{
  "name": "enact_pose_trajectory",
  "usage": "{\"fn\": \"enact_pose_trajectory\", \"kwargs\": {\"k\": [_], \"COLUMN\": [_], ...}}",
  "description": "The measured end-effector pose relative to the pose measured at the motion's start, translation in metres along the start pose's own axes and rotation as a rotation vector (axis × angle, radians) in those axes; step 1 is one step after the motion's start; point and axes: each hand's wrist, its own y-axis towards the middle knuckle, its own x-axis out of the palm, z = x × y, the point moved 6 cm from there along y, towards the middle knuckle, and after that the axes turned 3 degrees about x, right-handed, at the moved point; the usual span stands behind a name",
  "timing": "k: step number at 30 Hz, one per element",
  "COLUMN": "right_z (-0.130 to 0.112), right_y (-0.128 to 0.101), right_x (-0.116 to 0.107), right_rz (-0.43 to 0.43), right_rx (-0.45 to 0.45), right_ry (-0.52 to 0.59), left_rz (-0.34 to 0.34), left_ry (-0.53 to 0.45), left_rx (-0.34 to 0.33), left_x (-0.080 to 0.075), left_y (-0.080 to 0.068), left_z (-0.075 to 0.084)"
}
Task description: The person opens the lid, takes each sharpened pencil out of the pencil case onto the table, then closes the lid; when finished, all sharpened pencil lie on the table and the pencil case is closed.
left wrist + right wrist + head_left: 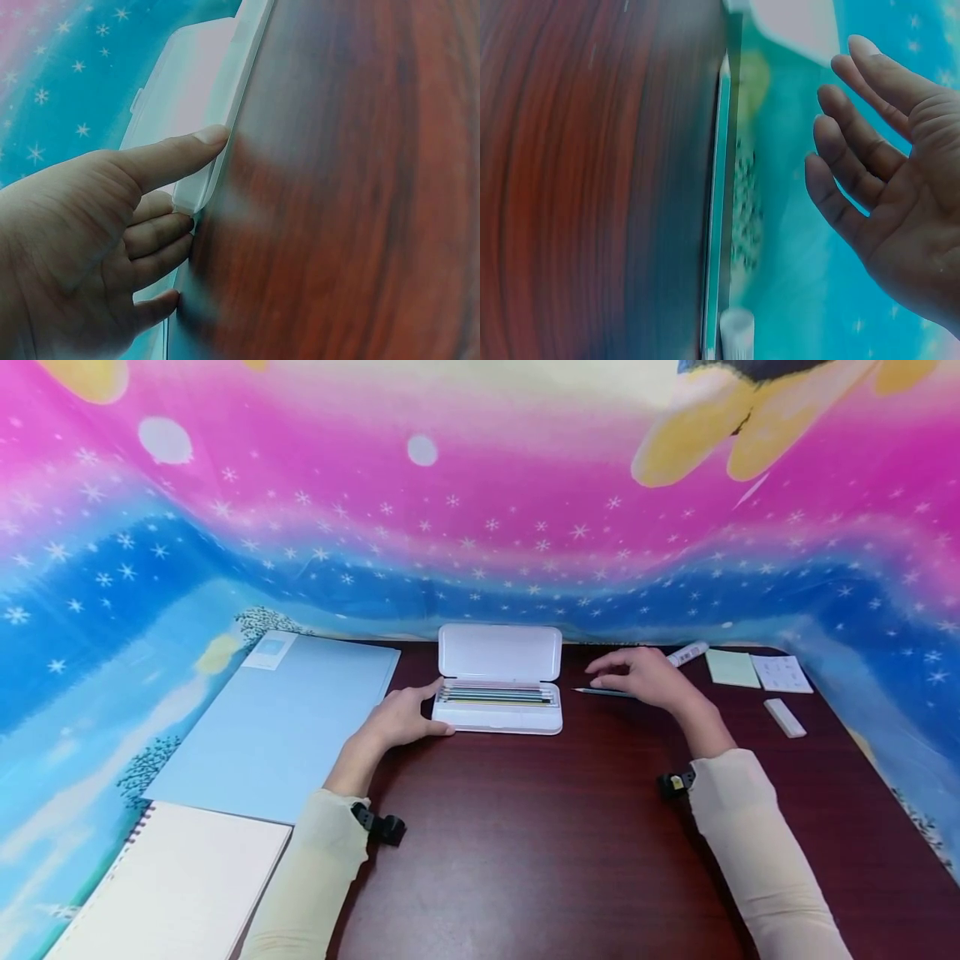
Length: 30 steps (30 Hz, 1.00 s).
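A white pencil case [497, 718] stands with its lid up at the back of the table, and several pencils [495, 696] lie inside it. My left hand [397, 714] holds the case by its left end, thumb [184, 154] against the front edge and the other fingers at the side. Over the table to the right of the case hovers my right hand [645, 677], fingers loosely bent and apart, holding nothing. Below it a green pencil [718, 195] lies on the table, tip toward the case. In the head view the hand covers the pencil's rear part.
Behind the right hand lies a white marker-like tube [687, 653]. Farther right are a pale green note pad [732, 668], a white printed sheet [782, 674] and a white eraser-like block [785, 717]. A blue folder [300, 727] and a spiral notebook [180, 877] lie at left.
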Motion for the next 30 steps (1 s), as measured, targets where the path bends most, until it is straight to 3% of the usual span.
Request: {"fn": "enact_pose_trajectory", "kwargs": {"k": [7, 17, 30], "right_z": [-0.032, -0.067, -0.083], "right_y": [0.014, 0.029, 0.037], "right_x": [0.027, 0.068, 0.085], "right_rz": [-0.023, -0.155, -0.202], "right_rx": [-0.067, -0.143, -0.115], "right_ry": [0.016, -0.018, -0.170], "left_rz": [-0.003, -0.002, 0.007], "left_ry": [0.006, 0.011, 0.009], "left_rx": [0.001, 0.001, 0.003], "left_x": [0.000, 0.000, 0.001], "left_y": [0.000, 0.000, 0.000], "left_z": [0.000, -0.002, -0.002]}}
